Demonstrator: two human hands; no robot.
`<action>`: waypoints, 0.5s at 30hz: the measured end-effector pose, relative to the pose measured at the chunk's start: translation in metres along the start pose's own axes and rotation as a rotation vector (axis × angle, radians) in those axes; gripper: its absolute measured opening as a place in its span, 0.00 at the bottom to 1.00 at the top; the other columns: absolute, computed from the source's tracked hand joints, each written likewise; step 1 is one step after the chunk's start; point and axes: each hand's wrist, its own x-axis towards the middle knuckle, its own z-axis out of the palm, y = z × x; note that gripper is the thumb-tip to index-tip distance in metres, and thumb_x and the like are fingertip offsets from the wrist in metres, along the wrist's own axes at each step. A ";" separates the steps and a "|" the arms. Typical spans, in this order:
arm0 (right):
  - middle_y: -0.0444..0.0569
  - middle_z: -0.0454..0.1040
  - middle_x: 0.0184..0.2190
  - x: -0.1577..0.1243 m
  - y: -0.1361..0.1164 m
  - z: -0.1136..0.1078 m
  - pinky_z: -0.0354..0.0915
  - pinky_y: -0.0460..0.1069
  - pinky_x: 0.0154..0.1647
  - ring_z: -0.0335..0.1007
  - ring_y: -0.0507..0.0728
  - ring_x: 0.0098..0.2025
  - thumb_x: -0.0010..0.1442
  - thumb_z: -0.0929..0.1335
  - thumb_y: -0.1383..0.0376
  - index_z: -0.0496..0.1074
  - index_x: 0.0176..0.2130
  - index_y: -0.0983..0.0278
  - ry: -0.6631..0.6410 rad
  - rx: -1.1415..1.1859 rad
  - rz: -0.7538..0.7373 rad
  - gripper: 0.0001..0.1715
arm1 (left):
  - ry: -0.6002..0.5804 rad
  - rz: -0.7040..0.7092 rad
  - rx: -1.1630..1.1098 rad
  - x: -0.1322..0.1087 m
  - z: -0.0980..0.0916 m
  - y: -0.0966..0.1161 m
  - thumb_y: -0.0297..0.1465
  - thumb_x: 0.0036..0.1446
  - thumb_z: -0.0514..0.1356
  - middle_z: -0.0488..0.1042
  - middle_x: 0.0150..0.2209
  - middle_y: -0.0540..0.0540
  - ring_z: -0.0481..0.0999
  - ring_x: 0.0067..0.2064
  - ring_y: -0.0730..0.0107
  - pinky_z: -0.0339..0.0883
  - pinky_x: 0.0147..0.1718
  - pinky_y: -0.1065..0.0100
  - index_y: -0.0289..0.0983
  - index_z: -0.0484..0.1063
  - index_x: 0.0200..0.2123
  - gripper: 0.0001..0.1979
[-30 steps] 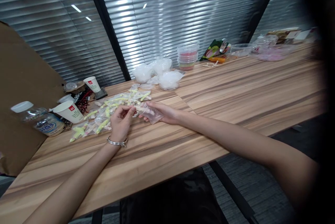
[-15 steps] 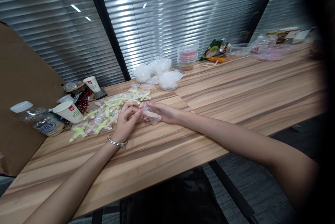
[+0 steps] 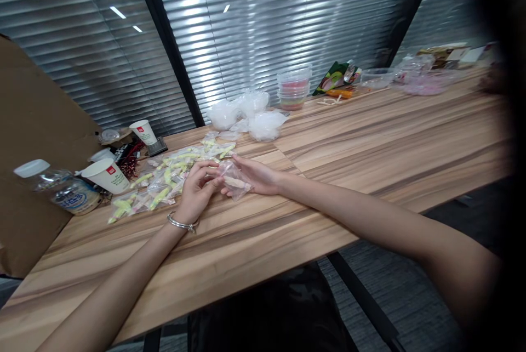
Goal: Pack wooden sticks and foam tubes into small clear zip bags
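Note:
A small clear plastic bag [image 3: 236, 182] with a pale, elongated piece inside is between my hands, just above the wooden table [image 3: 246, 248]. My left hand [image 3: 198, 186], a silver bracelet at its wrist, has its thumb and fingers pinched at the bag's left edge. From the other side, my right hand [image 3: 262, 176] supports the bag, its fingers partly hidden underneath and its thumb raised off the plastic. Beside and behind my left hand lie several similar bags [image 3: 161, 197] with yellow-green pieces in them.
At the left stand a plastic bottle [image 3: 74, 196], a paper cup [image 3: 107, 175] and another paper cup [image 3: 143, 131], near a cardboard panel [image 3: 36, 149]. Bundles of clear bags [image 3: 265, 126], stacked tubs [image 3: 293, 89] and a green packet [image 3: 333, 79] line the back.
The bag has shifted slightly left and turned a little between my hands. My right thumb has lifted away from it. My left hand has barely moved.

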 end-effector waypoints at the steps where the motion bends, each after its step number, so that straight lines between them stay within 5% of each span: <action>1: 0.54 0.74 0.40 -0.001 -0.001 0.001 0.69 0.53 0.40 0.73 0.58 0.38 0.66 0.55 0.51 0.67 0.46 0.68 0.003 -0.005 0.018 0.26 | 0.025 -0.007 -0.008 0.000 0.000 -0.001 0.33 0.54 0.62 0.69 0.45 0.43 0.68 0.51 0.62 0.67 0.48 0.61 0.39 0.75 0.34 0.05; 6: 0.51 0.74 0.38 -0.005 -0.001 0.007 0.68 0.50 0.38 0.71 0.53 0.34 0.62 0.64 0.57 0.68 0.45 0.67 0.069 -0.092 -0.014 0.18 | 0.068 -0.047 -0.048 0.000 0.001 -0.004 0.33 0.53 0.63 0.68 0.46 0.43 0.66 0.53 0.61 0.66 0.48 0.62 0.38 0.75 0.34 0.06; 12: 0.46 0.72 0.36 -0.001 0.005 0.006 0.64 0.43 0.30 0.67 0.50 0.32 0.51 0.73 0.63 0.63 0.50 0.62 0.324 -0.395 -0.325 0.27 | 0.001 -0.164 -0.261 0.000 0.004 -0.003 0.35 0.55 0.61 0.67 0.52 0.42 0.71 0.50 0.63 0.67 0.49 0.61 0.42 0.66 0.52 0.21; 15: 0.44 0.69 0.33 0.000 0.006 0.004 0.63 0.45 0.32 0.65 0.50 0.31 0.52 0.72 0.62 0.61 0.48 0.62 0.483 -0.647 -0.487 0.26 | -0.044 -0.301 -0.367 -0.001 0.004 -0.003 0.39 0.59 0.56 0.73 0.43 0.42 0.75 0.43 0.64 0.69 0.46 0.59 0.41 0.61 0.55 0.22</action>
